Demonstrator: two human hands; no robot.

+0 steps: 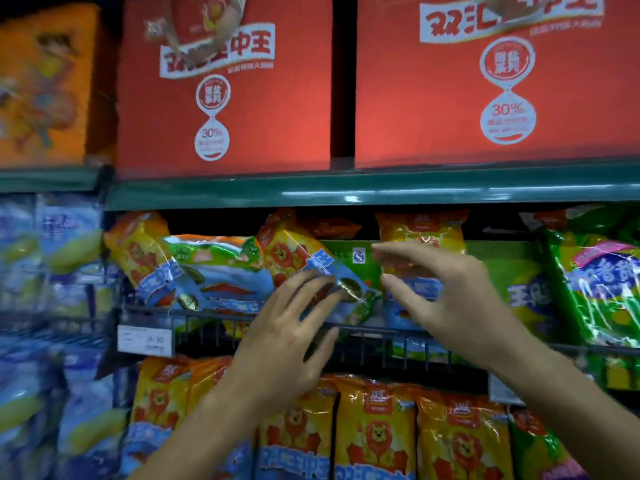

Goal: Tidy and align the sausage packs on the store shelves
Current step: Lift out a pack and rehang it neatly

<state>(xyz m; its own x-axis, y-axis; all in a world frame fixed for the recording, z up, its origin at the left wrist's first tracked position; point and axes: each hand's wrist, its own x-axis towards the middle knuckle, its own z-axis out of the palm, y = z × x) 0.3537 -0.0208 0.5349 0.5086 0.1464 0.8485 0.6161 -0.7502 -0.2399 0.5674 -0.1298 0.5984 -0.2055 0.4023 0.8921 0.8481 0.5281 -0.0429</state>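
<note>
Sausage packs crowd the middle shelf behind a black wire rail (381, 332). A yellow and blue lion pack (294, 258) leans tilted to the left at the centre, over a green pack (349, 258). My left hand (291, 334) reaches up with spread fingers, its fingertips at the lower edge of the tilted pack. My right hand (446, 292) hovers in front of an upright yellow pack (422, 233), thumb and fingers apart, holding nothing. Another lion pack (145, 254) leans at the left, beside a flat green and blue pack (221, 268).
Two big red cartons (277, 109) stand on the green top shelf (346, 192). Green packs (595, 285) fill the right side, blue packs (52, 244) the left. A row of upright lion packs (377, 431) lines the lower shelf. A price tag (145, 339) hangs on the rail.
</note>
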